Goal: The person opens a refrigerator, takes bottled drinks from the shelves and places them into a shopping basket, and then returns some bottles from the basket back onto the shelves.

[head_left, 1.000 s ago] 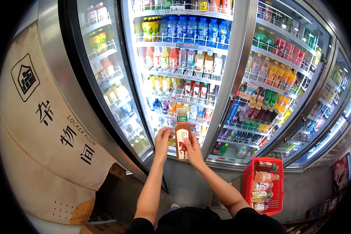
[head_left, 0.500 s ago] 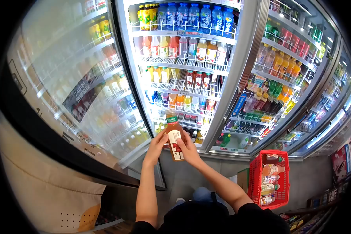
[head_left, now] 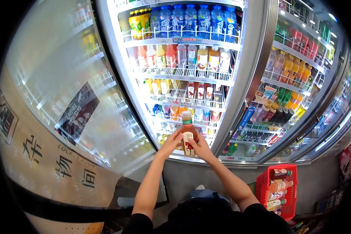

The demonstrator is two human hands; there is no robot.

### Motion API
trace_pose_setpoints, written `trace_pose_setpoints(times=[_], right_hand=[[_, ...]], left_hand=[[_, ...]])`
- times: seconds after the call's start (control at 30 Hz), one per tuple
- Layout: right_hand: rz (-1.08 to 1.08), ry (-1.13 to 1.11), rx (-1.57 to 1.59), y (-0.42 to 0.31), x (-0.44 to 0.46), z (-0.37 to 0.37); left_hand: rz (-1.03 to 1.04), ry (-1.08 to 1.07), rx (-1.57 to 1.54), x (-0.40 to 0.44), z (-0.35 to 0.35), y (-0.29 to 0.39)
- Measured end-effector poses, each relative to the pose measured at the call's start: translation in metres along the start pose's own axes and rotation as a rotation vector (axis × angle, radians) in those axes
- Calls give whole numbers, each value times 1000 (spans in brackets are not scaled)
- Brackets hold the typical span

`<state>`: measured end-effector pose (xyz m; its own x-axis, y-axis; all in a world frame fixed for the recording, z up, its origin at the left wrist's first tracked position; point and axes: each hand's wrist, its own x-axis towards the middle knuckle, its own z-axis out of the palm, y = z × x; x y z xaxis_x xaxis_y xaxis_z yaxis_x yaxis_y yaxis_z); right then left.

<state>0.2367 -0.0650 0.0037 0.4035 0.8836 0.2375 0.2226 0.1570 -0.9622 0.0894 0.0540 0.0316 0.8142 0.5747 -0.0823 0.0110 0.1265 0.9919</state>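
Observation:
Both hands hold a juice bottle [head_left: 188, 137] upright in front of the open drinks fridge. The bottle has a pale cap, a green neck band, a brownish-red drink and a cream label with a red picture. My left hand [head_left: 171, 144] is closed on its left side. From the right, my right hand [head_left: 202, 147] grips it with the thumb across the label. Behind the bottle are the lower fridge shelves. Similar red-labelled bottles [head_left: 200, 91] stand on a middle shelf [head_left: 187, 100].
The open glass door [head_left: 105, 117] stands on my left. A red basket [head_left: 263, 185] with several bottles [head_left: 277, 186] is on the floor at my right. Blue-capped bottles [head_left: 190, 19] fill the top shelf. Closed fridges [head_left: 284, 85] continue to the right.
The bottle and both hands sit slightly further right in view, with the bottle more upright. The camera view has shifted, and the open door appears swung wider. Both hands keep their hold.

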Motion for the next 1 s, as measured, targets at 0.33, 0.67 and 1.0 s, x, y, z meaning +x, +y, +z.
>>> trace_pose_setpoints(times=[0.33, 0.67, 1.0], right_hand=[[62, -14, -13, 43, 52, -55], [27, 32, -230, 85, 101, -90], [-111, 47, -606, 102, 183, -99]], left_hand=[[-16, -15, -28, 94, 10, -50], [-108, -22, 67, 165, 13, -56], [192, 111, 82, 236, -18, -76]])
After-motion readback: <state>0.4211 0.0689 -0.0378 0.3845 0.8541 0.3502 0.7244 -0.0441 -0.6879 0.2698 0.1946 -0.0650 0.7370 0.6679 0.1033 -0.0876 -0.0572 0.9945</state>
